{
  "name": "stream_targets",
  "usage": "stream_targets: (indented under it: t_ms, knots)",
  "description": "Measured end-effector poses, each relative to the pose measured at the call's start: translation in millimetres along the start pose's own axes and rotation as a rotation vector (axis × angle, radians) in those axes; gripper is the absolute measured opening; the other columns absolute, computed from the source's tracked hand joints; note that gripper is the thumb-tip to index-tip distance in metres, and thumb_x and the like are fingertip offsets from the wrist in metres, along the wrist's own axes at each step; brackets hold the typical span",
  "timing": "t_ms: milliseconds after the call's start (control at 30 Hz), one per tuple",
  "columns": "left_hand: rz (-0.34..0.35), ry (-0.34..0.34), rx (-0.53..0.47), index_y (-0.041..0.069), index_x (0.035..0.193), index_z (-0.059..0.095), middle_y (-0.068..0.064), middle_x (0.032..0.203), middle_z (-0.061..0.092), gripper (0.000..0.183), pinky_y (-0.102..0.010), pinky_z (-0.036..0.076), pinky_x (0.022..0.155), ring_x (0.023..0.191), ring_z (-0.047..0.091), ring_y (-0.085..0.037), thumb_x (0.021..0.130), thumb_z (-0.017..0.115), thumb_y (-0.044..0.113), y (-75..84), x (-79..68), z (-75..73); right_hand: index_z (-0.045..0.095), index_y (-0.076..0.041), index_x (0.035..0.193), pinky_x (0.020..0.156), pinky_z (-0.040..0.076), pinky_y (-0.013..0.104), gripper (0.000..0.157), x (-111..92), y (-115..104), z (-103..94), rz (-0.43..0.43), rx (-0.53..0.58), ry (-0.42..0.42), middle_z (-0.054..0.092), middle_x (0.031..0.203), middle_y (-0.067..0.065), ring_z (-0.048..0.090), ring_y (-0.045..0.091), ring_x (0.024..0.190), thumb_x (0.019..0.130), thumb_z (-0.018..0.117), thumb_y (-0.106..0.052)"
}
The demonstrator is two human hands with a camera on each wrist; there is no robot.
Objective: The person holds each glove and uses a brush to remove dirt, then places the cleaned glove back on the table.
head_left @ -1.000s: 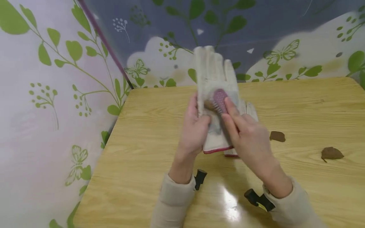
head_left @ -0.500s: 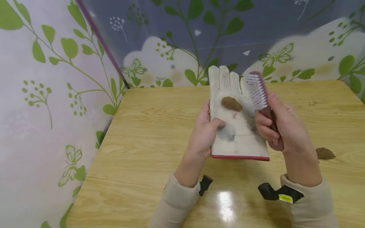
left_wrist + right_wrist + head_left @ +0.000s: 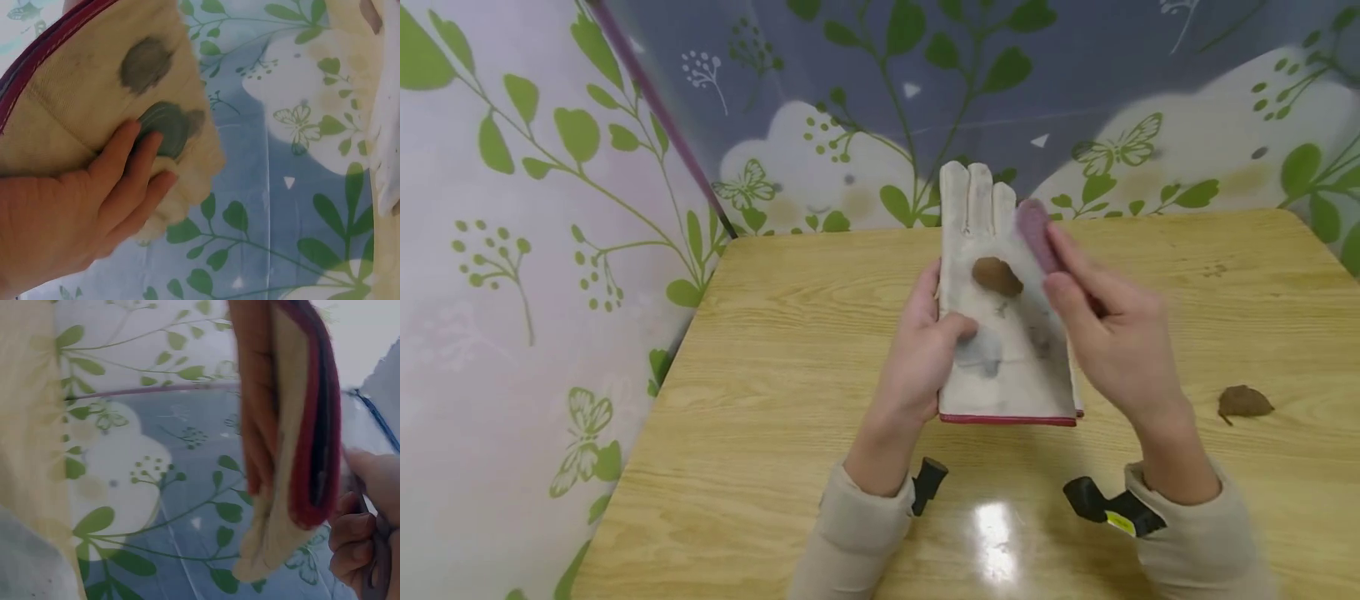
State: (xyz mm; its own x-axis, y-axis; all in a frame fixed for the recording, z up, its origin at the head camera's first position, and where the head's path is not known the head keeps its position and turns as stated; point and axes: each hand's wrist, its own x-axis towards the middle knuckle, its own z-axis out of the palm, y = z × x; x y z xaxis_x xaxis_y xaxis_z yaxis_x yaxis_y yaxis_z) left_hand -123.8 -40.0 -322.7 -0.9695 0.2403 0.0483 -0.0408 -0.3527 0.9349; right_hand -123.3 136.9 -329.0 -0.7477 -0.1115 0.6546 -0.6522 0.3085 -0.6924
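A cream work glove (image 3: 1007,383) with a red hem stands tilted over the table, fingers up. My left hand (image 3: 917,358) grips its left edge, thumb in front; in the left wrist view its fingers (image 3: 131,169) lie against the other face beside dark round stains (image 3: 147,62). A brown, mud-like patch (image 3: 996,277) sits on the palm, with a grey stain (image 3: 981,350) near the thumb. My right hand (image 3: 1112,333) holds a mauve scrub brush (image 3: 1036,232) over the glove's right side; its bristles are hidden. The right wrist view shows the brush handle (image 3: 375,562) in curled fingers.
A brown leaf-shaped piece (image 3: 1246,402) lies on the wooden table (image 3: 775,375) at the right. Small crumbs (image 3: 1215,268) are farther back. A white cloth-like thing (image 3: 387,125) edges into the left wrist view. Patterned walls (image 3: 850,83) border the table.
The brush came off the brown patch to the right, bristles turned to the left, then turned face down over the glove again. The glove tilted toward the camera and shifted slightly left.
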Motion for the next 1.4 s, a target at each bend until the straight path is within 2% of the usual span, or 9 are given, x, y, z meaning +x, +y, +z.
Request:
stream_targets:
  t_ms: [167,367,533,667,767,1033,1167,1267,1400]
  knots:
    - [0.072,-0.04,-0.134,0.019,0.143,0.029,-0.015,0.134,0.047,0.072,-0.038,0.051,0.086,0.112,0.054,-0.028,0.08,0.035,-0.016,1.8,2.9,-10.8,0.062,-0.015,0.125,0.044,0.031,0.023,0.044,-2.2,-1.5,18.4,-0.27,-0.449,-0.036,0.053,0.061,0.005,0.036,0.008,0.051,0.095,0.048,-0.043]
    - [0.218,-0.019,-0.286,0.019,0.136,0.031,-0.008,0.127,0.046,0.072,-0.034,0.05,0.086,0.112,0.051,-0.022,0.077,0.033,-0.022,1.5,9.1,-18.2,0.057,-0.017,0.131,0.044,0.028,0.024,0.041,-11.4,-27.5,18.3,-0.128,-0.531,-0.138,0.04,0.053,-0.004,0.029,0.008,0.047,0.092,0.06,-0.027]
    - [0.376,-0.015,-0.229,0.017,0.136,0.028,-0.011,0.124,0.048,0.064,-0.037,0.049,0.087,0.111,0.052,-0.024,0.082,0.034,-0.018,-2.7,8.5,-11.5,0.049,-0.014,0.137,0.045,0.029,0.025,0.043,-16.3,-39.6,23.2,-0.045,-0.524,-0.126,0.041,0.052,-0.002,0.03,0.009,0.048,0.095,0.056,-0.022]
    - [0.448,-0.062,-0.011,0.012,0.139,0.024,-0.018,0.129,0.048,0.064,-0.039,0.048,0.093,0.114,0.053,-0.024,0.083,0.035,-0.016,-14.6,3.0,6.8,0.051,-0.01,0.134,0.056,0.048,0.038,0.041,-7.8,-29.2,31.6,-0.059,-0.45,0.123,0.069,0.087,0.018,0.061,0.026,0.065,0.094,0.057,-0.017]
    - [0.485,-0.056,0.112,0.008,0.144,0.018,-0.019,0.136,0.042,0.068,-0.039,0.044,0.099,0.12,0.05,-0.022,0.082,0.036,-0.015,-20.1,0.9,19.7,0.054,-0.009,0.131,0.068,0.051,0.044,0.039,-1.9,-21.9,33.4,-0.025,-0.398,0.234,0.064,0.114,0.017,0.066,0.03,0.089,0.093,0.058,-0.014]
    - [0.596,0.18,0.002,0.004,0.144,0.017,-0.019,0.134,0.04,0.069,-0.039,0.037,0.105,0.122,0.044,-0.024,0.08,0.032,-0.017,4.5,5.0,11.6,0.047,-0.006,0.137,0.047,0.038,0.027,0.042,-11.9,-29.7,49.8,-0.058,-0.457,-0.099,0.054,0.06,0.006,0.042,0.013,0.051,0.097,0.052,-0.019]
    - [0.583,0.096,0.122,-0.003,0.142,0.02,-0.024,0.134,0.04,0.066,-0.038,0.039,0.104,0.12,0.046,-0.024,0.08,0.032,-0.018,1.7,2.0,16.6,0.048,-0.01,0.136,0.045,0.036,0.026,0.041,-7.1,-26.3,42.7,0.017,-0.471,0.009,0.054,0.06,0.011,0.039,0.016,0.049,0.097,0.051,-0.021]
    - [0.562,-0.031,0.298,-0.008,0.142,0.021,-0.026,0.138,0.036,0.064,-0.035,0.037,0.105,0.126,0.043,-0.024,0.08,0.032,-0.019,-5.7,-1.2,27.4,0.05,-0.014,0.135,0.045,0.032,0.022,0.038,0.4,-18.0,28.6,0.094,-0.41,0.154,0.069,0.094,0.018,0.038,0.016,0.048,0.098,0.05,-0.022]
    - [0.53,-0.093,0.362,-0.002,0.144,0.02,-0.021,0.143,0.033,0.066,-0.033,0.038,0.105,0.128,0.041,-0.021,0.081,0.032,-0.017,-15.4,2.0,30.7,0.051,-0.019,0.134,0.065,0.044,0.011,0.036,5.1,-8.6,20.5,0.164,-0.275,0.202,0.052,0.131,0.001,0.065,0.013,0.08,0.099,0.048,-0.025]
